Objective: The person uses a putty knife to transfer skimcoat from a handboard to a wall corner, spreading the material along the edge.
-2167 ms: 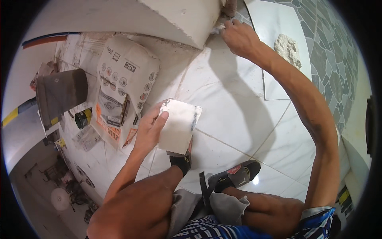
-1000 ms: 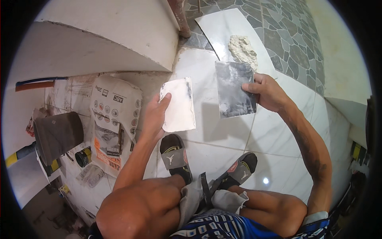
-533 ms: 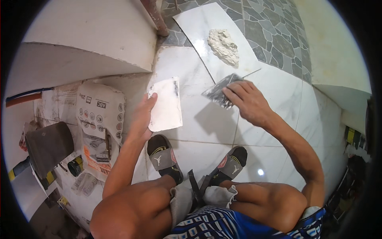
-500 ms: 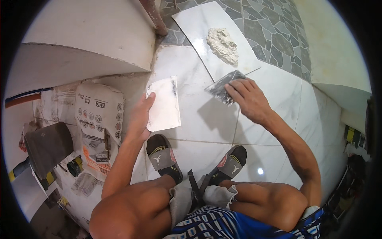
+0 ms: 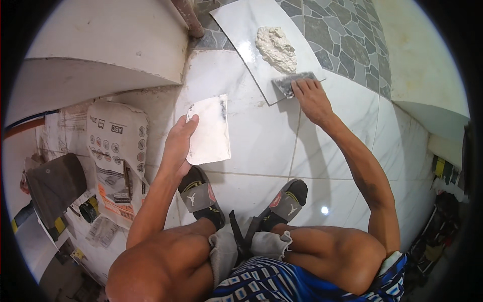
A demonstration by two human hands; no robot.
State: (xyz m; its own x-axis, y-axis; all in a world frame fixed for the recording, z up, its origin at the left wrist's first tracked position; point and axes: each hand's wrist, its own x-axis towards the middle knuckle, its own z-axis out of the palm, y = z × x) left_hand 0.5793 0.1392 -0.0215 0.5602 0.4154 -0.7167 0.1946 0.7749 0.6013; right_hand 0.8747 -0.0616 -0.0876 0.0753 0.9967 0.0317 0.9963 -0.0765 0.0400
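My left hand [image 5: 179, 138] is closed on the left edge of a small rectangular tile piece [image 5: 209, 132], its thumb on the upper face. That face is coated white, with a dark patch near the top right corner. In my right hand [image 5: 314, 100] is a flat grey scraper [image 5: 288, 84], its blade smeared with pale residue. The blade is at the near end of a white marble-patterned tile board [image 5: 239, 30], just below a lump of off-white mortar [image 5: 276, 49]. Whether the blade touches the board is hard to tell.
A printed paper sack [image 5: 116, 151] lies on the left, beside a dark, flat-sided object [image 5: 56, 181]. Large white floor tiles [image 5: 251, 136] stretch around my sandalled feet. Grey stone-patterned flooring [image 5: 347, 40] lies beyond. Low pale walls [image 5: 115, 40] rise at both sides.
My right hand has carried the scraper away from me, onto or over the near end of the tile board. The left hand still holds the tile piece, and the view has shifted slightly.
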